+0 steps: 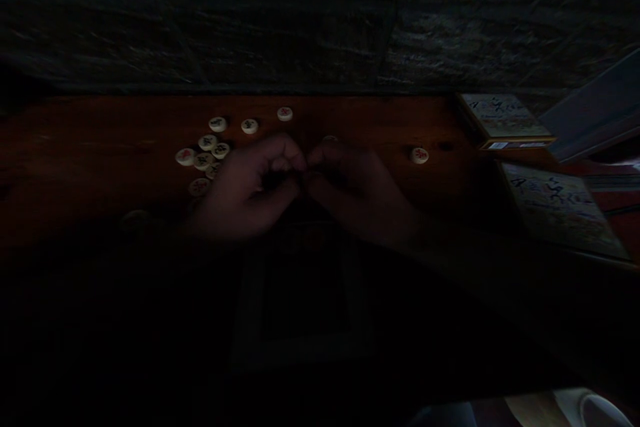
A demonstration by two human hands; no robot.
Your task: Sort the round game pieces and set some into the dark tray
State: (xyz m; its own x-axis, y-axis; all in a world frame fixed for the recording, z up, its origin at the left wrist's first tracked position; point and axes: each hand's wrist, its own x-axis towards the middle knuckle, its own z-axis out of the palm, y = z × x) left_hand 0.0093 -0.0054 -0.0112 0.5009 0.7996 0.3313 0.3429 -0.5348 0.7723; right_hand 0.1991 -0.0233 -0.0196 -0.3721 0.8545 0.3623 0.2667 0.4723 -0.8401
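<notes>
In the dim head view my left hand (250,187) and my right hand (363,190) meet fingertip to fingertip above a wooden table. Each has thumb and fingers curled into a pinch. What they hold, if anything, is too dark to make out. Round cream Chinese chess pieces (203,160) with red or black characters lie clustered beside my left hand, some partly behind it. Single pieces lie beyond: one with a red character (285,113) and one with a black character (249,125). Another red-marked piece (420,155) is right of my right hand.
Two flat boxes with printed lids, a farther one (505,117) and a nearer one (563,203), lie at the right of the wooden table (100,140). A dark stone-like wall (300,20) rises behind it. Below my hands a pale rectangular outline (253,307) shows faintly.
</notes>
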